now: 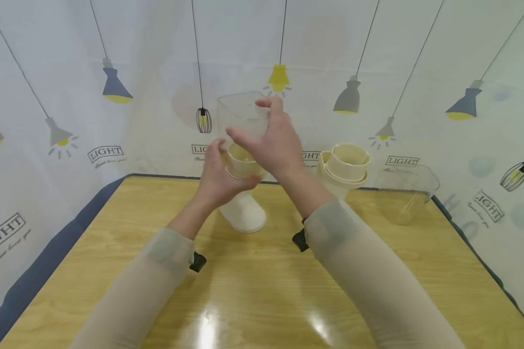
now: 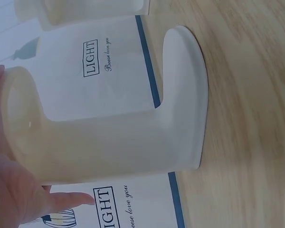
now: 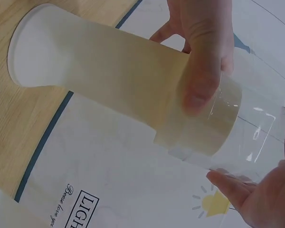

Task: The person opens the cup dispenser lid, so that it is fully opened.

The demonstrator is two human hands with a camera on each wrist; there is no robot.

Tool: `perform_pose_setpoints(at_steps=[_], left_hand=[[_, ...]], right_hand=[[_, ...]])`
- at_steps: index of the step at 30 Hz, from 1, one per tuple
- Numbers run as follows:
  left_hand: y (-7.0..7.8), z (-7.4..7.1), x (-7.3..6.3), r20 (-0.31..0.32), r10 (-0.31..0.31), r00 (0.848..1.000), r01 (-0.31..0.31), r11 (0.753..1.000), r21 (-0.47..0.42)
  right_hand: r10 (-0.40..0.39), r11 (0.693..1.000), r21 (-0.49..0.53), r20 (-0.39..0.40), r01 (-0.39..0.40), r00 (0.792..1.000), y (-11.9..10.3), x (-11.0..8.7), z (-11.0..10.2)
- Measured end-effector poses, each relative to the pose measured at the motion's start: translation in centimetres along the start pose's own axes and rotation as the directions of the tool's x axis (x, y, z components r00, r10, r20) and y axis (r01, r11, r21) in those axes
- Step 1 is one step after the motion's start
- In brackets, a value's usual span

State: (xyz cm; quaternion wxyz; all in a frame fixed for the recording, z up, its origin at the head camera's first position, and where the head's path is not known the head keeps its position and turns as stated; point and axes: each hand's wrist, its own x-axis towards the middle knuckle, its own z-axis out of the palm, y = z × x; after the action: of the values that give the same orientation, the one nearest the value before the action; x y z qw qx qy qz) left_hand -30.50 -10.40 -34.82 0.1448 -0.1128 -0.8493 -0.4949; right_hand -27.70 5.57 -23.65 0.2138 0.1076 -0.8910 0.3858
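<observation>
A cream plastic stand with a flared foot and round collar is upright on the table in the head view. My left hand grips its collar, fingers and thumb around the sides. Above it, my right hand holds a clear plastic container between spread thumb and fingers. In the right wrist view, the lower end of the clear container overlaps the collar, close to the left hand. The foot of the stand rests on the wood in the left wrist view.
To the right stands a second cream stand with a similar round top. Beside it, near the table's back right corner, is another clear container. A printed curtain hangs behind the wooden table.
</observation>
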Motion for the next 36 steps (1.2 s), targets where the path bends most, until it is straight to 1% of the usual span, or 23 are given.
perform_pose_setpoints(at_steps=[4, 8, 12, 14, 20, 25, 27, 29, 33, 35, 36], left_hand=[[-0.3, -0.4, -0.2, 0.019, 0.009, 1.0, -0.008, 1.0, -0.022], [-0.2, -0.9, 0.0, 0.061, 0.023, 0.998, -0.021, 0.999, -0.028], [-0.1, -1.7, 0.5, 0.127, 0.042, 0.991, -0.039, 0.999, -0.028], [-0.2, -2.0, 0.8, 0.157, 0.053, 0.986, -0.048, 0.998, -0.031], [-0.3, -2.6, 1.7, 0.233, 0.068, 0.97, -0.06, 0.997, -0.043], [-0.7, -3.0, 1.9, 0.281, 0.06, 0.958, -0.05, 0.998, -0.044], [-0.8, -2.9, 1.6, 0.274, 0.049, 0.96, -0.039, 0.998, -0.043], [-0.8, -2.7, 1.1, 0.251, 0.029, 0.968, -0.021, 0.999, -0.037], [-0.6, -1.5, -0.4, 0.172, -0.029, 0.985, 0.033, 0.999, -0.017], [-0.4, -0.9, -1.0, 0.14, -0.051, 0.989, 0.054, 0.998, -0.014], [-0.3, -0.5, -1.1, 0.124, -0.052, 0.991, 0.055, 0.998, -0.02]], right_hand=[[-0.047, 0.998, 0.036, -0.012, 0.047, 0.999, 0.2, -0.4, 0.1], [-0.07, 0.994, 0.084, -0.065, 0.075, 0.995, 0.3, -0.6, -0.3], [-0.088, 0.981, 0.16, -0.121, 0.107, 0.989, 0.0, -0.5, -1.8], [-0.099, 0.974, 0.187, -0.136, 0.124, 0.986, -0.3, -0.5, -2.7], [-0.134, 0.957, 0.235, -0.155, 0.168, 0.979, -0.8, -1.1, -5.2], [-0.152, 0.943, 0.273, -0.159, 0.192, 0.975, -0.4, -2.3, -7.0], [-0.158, 0.939, 0.28, -0.16, 0.199, 0.974, 0.0, -3.0, -7.8], [-0.15, 0.938, 0.288, -0.164, 0.193, 0.975, 0.3, -3.7, -8.6], [-0.122, 0.941, 0.293, -0.172, 0.169, 0.978, 1.1, -5.4, -10.5], [-0.109, 0.941, 0.3, -0.173, 0.158, 0.979, 1.5, -6.3, -11.4], [-0.108, 0.942, 0.295, -0.175, 0.156, 0.979, 1.8, -6.8, -11.9]])
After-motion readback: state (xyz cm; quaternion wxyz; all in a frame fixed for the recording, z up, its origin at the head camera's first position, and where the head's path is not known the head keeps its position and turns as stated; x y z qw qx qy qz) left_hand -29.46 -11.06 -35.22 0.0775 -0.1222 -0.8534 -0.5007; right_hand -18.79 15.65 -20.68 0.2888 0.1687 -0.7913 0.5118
